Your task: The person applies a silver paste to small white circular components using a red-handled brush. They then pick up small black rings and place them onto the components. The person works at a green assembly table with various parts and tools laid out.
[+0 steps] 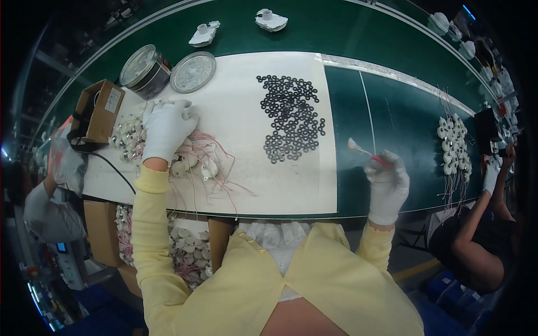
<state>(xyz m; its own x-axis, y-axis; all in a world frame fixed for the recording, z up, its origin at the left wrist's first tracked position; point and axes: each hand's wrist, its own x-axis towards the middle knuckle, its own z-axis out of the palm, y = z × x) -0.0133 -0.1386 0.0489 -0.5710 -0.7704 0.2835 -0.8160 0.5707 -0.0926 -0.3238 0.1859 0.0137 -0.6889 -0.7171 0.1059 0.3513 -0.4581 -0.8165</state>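
Note:
My left hand [168,127], in a white glove, is over a heap of small round white parts with pink wires [193,165] at the left of the white work surface. Its fingers are curled, and whatever they hold is hidden beneath them. Over the green surface on the right, my gloved right hand [388,187] is closed round the red handle of a small brush [382,161]. The brush's pale tip [352,144] points up and left, apart from everything else. Many black rings [291,115] lie spread flat between my two hands.
Beyond my left hand stand an open tub of grey paste [144,70], its round lid [193,72] and a cardboard box [103,109]. Two white parts [271,21] lie on the far green belt. More wired parts [454,145] sit at right, beside a co-worker's gloved hand [491,175].

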